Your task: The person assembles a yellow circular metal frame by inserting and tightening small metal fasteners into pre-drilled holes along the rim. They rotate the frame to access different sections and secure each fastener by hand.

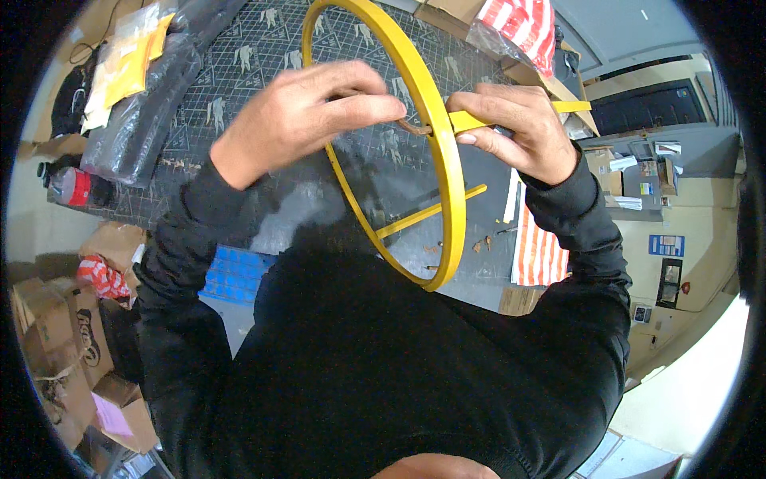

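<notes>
A large yellow hoop (452, 191) stands on edge, tilted, above the dark worktable. My right hand (523, 128) is closed round a flat yellow bar (572, 105), whose near end meets the hoop's outer side. Inside the hoop, my left hand (307, 120) has its thumb and fingertips pinched at a short, curved brown strip (413, 128) that touches the rim opposite that bar. A second yellow bar (419, 217) crosses behind the hoop's lower part; whether it is joined to the hoop I cannot tell. The left fingertips partly cover the strip.
Black plastic-wrapped bundles (136, 120) and a yellow packet (140, 60) lie at the left, near a bottle with a red label (80, 186). Red-and-white striped bags (538, 247) lie on the right side. Small brown scraps (483, 243) are on the table; cardboard boxes (56, 327) crowd the lower left.
</notes>
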Action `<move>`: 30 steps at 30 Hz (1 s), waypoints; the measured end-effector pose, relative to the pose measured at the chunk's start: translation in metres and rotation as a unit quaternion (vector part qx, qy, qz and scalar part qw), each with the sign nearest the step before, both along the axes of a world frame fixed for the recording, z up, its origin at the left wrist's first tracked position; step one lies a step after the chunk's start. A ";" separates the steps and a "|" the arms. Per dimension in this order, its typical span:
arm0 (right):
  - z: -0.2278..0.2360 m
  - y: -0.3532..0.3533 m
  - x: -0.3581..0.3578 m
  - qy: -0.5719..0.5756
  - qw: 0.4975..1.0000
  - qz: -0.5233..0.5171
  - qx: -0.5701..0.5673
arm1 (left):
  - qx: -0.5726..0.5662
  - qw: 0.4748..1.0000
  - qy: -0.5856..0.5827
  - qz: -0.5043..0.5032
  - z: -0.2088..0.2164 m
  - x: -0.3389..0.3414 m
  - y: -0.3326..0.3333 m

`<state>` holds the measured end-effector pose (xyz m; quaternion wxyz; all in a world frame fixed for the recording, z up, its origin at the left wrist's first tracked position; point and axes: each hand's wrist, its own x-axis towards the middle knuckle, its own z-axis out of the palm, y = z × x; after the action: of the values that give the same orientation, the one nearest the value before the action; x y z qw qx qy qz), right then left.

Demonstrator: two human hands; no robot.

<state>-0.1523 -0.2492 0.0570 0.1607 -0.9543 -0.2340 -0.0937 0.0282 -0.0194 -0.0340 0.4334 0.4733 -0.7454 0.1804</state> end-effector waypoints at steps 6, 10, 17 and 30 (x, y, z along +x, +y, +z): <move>-0.003 0.006 0.004 -0.011 1.000 0.004 -0.006 | 0.081 0.986 0.116 -0.087 0.032 0.025 -0.002; -0.003 0.005 0.000 -0.023 1.000 -0.016 -0.007 | 0.211 0.840 0.480 -0.142 0.044 -0.002 0.010; -0.001 0.008 0.004 -0.014 1.000 -0.002 -0.019 | 0.087 0.859 0.503 -0.044 0.048 -0.055 0.015; -0.003 0.004 -0.001 -0.023 0.999 -0.029 -0.011 | -0.061 0.996 0.047 0.034 -0.007 -0.067 0.022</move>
<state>-0.1534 -0.2455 0.0535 0.1419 -0.9599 -0.2113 -0.1174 -0.0389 0.0022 -0.0413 0.4895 0.4792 -0.6953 0.2174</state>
